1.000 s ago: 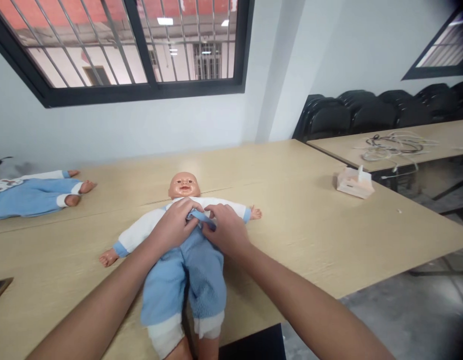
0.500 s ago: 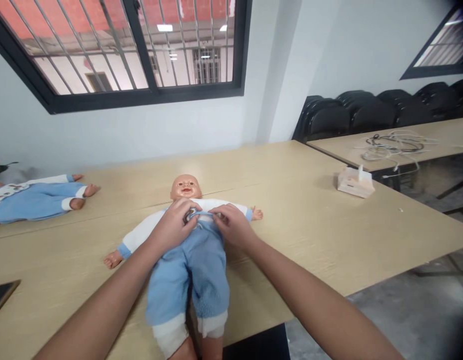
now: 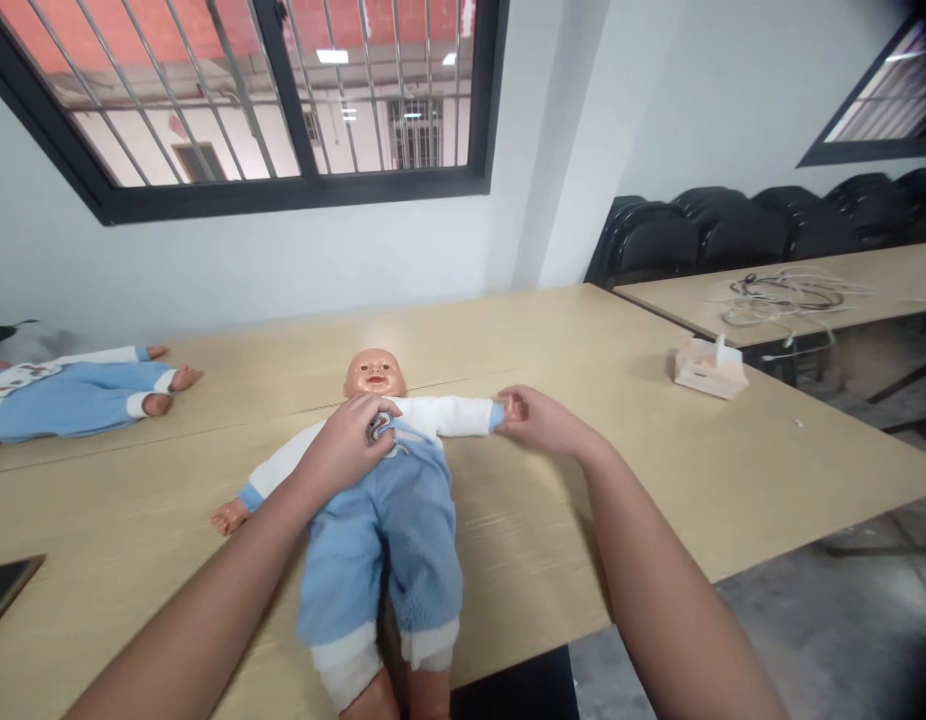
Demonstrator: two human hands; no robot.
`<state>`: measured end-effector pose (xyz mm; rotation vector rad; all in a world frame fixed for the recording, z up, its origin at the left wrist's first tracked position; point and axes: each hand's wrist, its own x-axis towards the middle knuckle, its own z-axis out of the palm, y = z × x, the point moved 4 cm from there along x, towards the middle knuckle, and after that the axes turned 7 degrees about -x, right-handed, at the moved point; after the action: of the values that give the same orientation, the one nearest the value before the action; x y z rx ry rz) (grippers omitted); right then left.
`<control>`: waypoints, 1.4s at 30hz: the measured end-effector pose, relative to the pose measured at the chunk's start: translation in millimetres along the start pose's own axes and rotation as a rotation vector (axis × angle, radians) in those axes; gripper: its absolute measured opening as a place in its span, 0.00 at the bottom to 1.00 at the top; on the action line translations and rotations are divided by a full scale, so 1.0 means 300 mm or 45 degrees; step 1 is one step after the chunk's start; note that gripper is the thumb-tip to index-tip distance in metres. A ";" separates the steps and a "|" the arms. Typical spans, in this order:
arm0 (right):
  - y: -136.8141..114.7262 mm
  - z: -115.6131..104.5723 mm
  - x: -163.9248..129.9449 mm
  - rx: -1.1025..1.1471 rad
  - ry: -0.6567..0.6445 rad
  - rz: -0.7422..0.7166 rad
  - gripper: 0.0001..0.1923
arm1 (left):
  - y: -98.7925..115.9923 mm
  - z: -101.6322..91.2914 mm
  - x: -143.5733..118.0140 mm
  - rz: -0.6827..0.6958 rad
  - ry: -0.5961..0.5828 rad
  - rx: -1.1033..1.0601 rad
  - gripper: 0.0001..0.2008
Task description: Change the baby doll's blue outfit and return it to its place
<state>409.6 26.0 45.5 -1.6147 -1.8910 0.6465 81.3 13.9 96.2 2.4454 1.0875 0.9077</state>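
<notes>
A baby doll (image 3: 414,500) in a white top and blue trousers lies on its back on the table, its head toward the window. My left hand (image 3: 358,437) rests on its chest, with curled fingers closed on the front of the doll's top (image 3: 407,432). Out to the side, my right hand (image 3: 536,418) has its fingers around the doll's hand (image 3: 512,410), just past the blue cuff. That doll arm is stretched out straight. The other doll hand (image 3: 229,516) lies on the table beside my left forearm.
A second doll (image 3: 80,395) in similar clothes lies at the left. A tissue box (image 3: 709,368) stands on the right part of the table (image 3: 643,480). Cables (image 3: 789,295) are heaped on another table, before black chairs (image 3: 662,240). A dark, flat object (image 3: 9,590) is at the left edge.
My right hand has let go of the clothing at the doll's chest and moved right to take the doll's hand. The doll's arm is straighter and slightly raised. My left hand stays on the chest.
</notes>
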 end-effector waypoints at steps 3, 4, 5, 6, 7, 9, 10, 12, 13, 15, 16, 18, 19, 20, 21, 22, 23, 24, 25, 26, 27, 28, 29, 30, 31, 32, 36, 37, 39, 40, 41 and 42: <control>-0.051 -0.005 0.013 0.391 0.295 -0.132 0.38 | 0.001 0.003 -0.001 0.012 0.016 -0.005 0.10; -0.076 0.007 0.015 0.483 0.376 -0.170 0.39 | 0.002 0.003 -0.001 0.025 0.024 -0.010 0.09; -0.107 0.026 0.017 0.533 0.442 -0.204 0.37 | 0.002 0.003 -0.002 0.038 0.031 -0.018 0.09; -0.144 0.051 0.019 0.538 0.496 -0.238 0.33 | 0.003 0.003 -0.003 0.055 0.039 -0.029 0.08; -0.186 0.081 0.022 0.484 0.521 -0.277 0.29 | 0.005 0.001 -0.005 0.074 0.052 -0.041 0.08; -0.281 0.143 0.035 0.293 0.472 -0.414 0.21 | 0.012 -0.007 -0.009 0.109 0.094 -0.066 0.07; -0.330 0.174 0.043 0.199 0.385 -0.510 0.19 | 0.017 -0.013 -0.011 0.120 0.125 -0.078 0.07; -0.413 0.224 0.055 0.073 0.136 -0.719 0.19 | 0.025 -0.031 -0.015 0.111 0.203 -0.104 0.06; -0.442 0.240 0.056 0.048 0.010 -0.803 0.18 | 0.028 -0.041 -0.016 0.091 0.240 -0.113 0.06; -0.474 0.251 0.050 0.080 -0.179 -0.888 0.17 | 0.027 -0.058 -0.015 0.043 0.284 -0.110 0.07; -0.477 0.249 0.044 0.135 -0.236 -0.884 0.17 | 0.024 -0.063 -0.012 0.026 0.284 -0.095 0.07; -0.470 0.243 0.030 0.312 -0.331 -0.813 0.13 | 0.012 -0.068 -0.004 0.039 0.242 -0.042 0.07; -0.463 0.243 0.023 0.421 -0.373 -0.757 0.10 | 0.004 -0.067 0.001 0.066 0.203 -0.004 0.07; -0.454 0.244 0.016 0.529 -0.404 -0.694 0.08 | -0.004 -0.063 0.006 0.100 0.148 0.040 0.07; -0.446 0.246 0.011 0.625 -0.421 -0.629 0.09 | -0.013 -0.058 0.010 0.137 0.086 0.088 0.07; -0.438 0.250 0.008 0.700 -0.423 -0.564 0.13 | -0.020 -0.054 0.012 0.170 0.027 0.138 0.07; -0.430 0.255 0.007 0.750 -0.411 -0.500 0.16 | -0.026 -0.051 0.013 0.196 -0.014 0.187 0.07; -0.424 0.259 0.007 0.776 -0.387 -0.444 0.18 | -0.028 -0.051 0.012 0.217 -0.027 0.231 0.07; -0.419 0.262 0.008 0.783 -0.359 -0.401 0.20 | -0.025 -0.053 0.010 0.238 -0.014 0.268 0.07; -0.415 0.264 0.009 0.778 -0.329 -0.370 0.20 | -0.018 -0.057 0.007 0.264 0.014 0.300 0.07; -0.413 0.264 0.010 0.767 -0.293 -0.350 0.19 | -0.009 -0.059 0.003 0.294 0.041 0.332 0.07; -0.412 0.263 0.010 0.755 -0.258 -0.342 0.18 | 0.002 -0.060 -0.002 0.322 0.057 0.364 0.06; -0.412 0.260 0.010 0.744 -0.227 -0.345 0.17 | 0.011 -0.058 -0.006 0.344 0.063 0.396 0.05; -0.414 0.258 0.008 0.733 -0.206 -0.355 0.17 | 0.018 -0.056 -0.009 0.356 0.067 0.423 0.03; -0.417 0.256 0.005 0.718 -0.193 -0.367 0.16 | 0.022 -0.053 -0.010 0.358 0.071 0.438 0.02; -0.421 0.253 0.002 0.696 -0.184 -0.383 0.16 | 0.023 -0.050 -0.011 0.356 0.081 0.433 0.03; -0.443 0.247 -0.016 0.482 -0.120 -0.475 0.13 | 0.012 -0.046 -0.008 0.324 0.104 0.200 0.08; -0.449 0.246 -0.021 0.403 -0.095 -0.497 0.12 | 0.008 -0.047 -0.007 0.292 0.107 0.121 0.09; -0.460 0.246 -0.029 0.246 -0.025 -0.524 0.12 | 0.000 -0.049 -0.007 0.198 0.097 -0.019 0.10; -0.464 0.245 -0.033 0.176 0.016 -0.533 0.11 | -0.004 -0.049 -0.007 0.144 0.085 -0.079 0.09; -0.469 0.245 -0.036 0.116 0.056 -0.545 0.11 | -0.007 -0.048 -0.007 0.088 0.077 -0.142 0.09; -0.473 0.245 -0.039 0.067 0.091 -0.560 0.10 | -0.011 -0.046 -0.008 0.034 0.077 -0.212 0.09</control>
<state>258.7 -7.9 87.6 -1.1167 -2.0630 0.4392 69.0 14.8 103.9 2.3150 0.9598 1.0430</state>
